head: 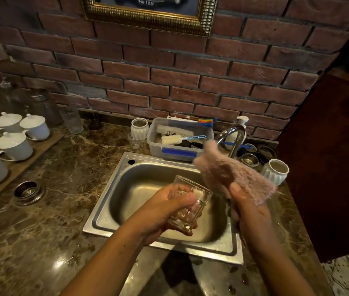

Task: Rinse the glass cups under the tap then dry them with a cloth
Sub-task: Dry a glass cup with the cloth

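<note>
gripping a clear glass cup (pixel 190 205) tilted over the steel sink (pixel 113 212), the left hand (pixel 165 212) has its fingers (pixel 187 198) wrapped closed around the cup's side. the right hand (pixel 248 205) pinches a fuzzy pink cloth (pixel 231 174) shut between its fingers, the cloth raised just beside the cup's rim and in front of the tap (pixel 236 135). white lidded cups (pixel 13 144) stand on the marble surface (pixel 66 167) well to the left.

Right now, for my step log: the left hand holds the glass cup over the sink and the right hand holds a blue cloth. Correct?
Not quite. In the head view the cloth in the right hand is pink, not blue. The left hand does hold the glass cup over the sink.
</note>
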Demonstrator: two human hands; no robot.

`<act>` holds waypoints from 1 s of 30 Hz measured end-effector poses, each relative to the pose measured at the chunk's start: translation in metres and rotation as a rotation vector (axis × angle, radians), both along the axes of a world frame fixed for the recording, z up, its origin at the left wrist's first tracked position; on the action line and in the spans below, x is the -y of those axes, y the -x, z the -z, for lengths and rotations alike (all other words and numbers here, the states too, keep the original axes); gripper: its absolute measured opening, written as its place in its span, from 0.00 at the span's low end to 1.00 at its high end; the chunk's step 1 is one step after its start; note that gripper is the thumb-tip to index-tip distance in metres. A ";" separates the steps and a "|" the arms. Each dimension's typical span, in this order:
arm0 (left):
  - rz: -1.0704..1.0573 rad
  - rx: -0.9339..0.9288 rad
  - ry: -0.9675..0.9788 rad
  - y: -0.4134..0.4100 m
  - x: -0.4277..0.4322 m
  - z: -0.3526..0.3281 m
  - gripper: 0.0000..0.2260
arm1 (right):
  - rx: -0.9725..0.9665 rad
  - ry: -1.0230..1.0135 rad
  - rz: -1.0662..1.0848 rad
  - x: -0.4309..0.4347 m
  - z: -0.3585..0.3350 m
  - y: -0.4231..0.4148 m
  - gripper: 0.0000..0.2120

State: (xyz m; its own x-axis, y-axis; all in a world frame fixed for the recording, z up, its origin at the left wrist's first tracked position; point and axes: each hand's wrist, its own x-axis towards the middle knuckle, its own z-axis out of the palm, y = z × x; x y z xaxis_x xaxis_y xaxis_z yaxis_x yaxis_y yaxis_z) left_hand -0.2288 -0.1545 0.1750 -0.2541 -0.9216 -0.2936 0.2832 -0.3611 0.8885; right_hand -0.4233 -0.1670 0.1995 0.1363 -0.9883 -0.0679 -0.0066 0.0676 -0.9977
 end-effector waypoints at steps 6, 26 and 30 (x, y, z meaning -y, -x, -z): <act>0.041 0.116 0.027 -0.003 0.001 -0.004 0.33 | -0.251 0.144 -0.397 0.013 -0.020 -0.013 0.11; -0.246 0.378 0.074 0.018 -0.009 -0.001 0.12 | -0.153 -0.058 -0.276 0.004 0.021 -0.010 0.22; -0.284 0.018 -0.329 0.028 -0.010 -0.007 0.19 | -0.303 0.125 -0.291 -0.003 0.032 -0.015 0.32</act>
